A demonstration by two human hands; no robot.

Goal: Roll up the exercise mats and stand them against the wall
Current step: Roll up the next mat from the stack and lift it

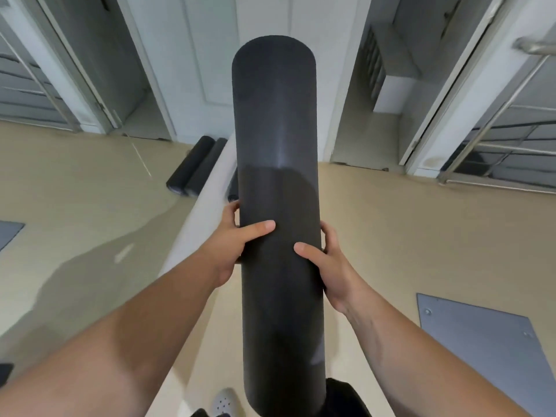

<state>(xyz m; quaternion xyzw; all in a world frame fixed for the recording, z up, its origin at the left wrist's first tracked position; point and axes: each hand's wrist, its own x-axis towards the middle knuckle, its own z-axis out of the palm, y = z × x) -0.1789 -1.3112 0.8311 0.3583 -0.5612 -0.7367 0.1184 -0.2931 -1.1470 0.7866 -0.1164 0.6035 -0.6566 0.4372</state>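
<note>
A rolled black exercise mat fills the middle of the head view, held off the floor and pointing away from me toward the white wall. My left hand grips its left side, thumb across the front. My right hand grips the right side a little lower. Two other rolled black mats lean side by side against the base of the wall ahead on the left. The dark end of a third roll peeks out just left of the mat I hold.
A beige floor stretches ahead. A white low ledge runs from the wall toward me. Grey metal floor plates lie at the right and far left. Door frames and a metal railing flank the wall. My grey shoe shows below.
</note>
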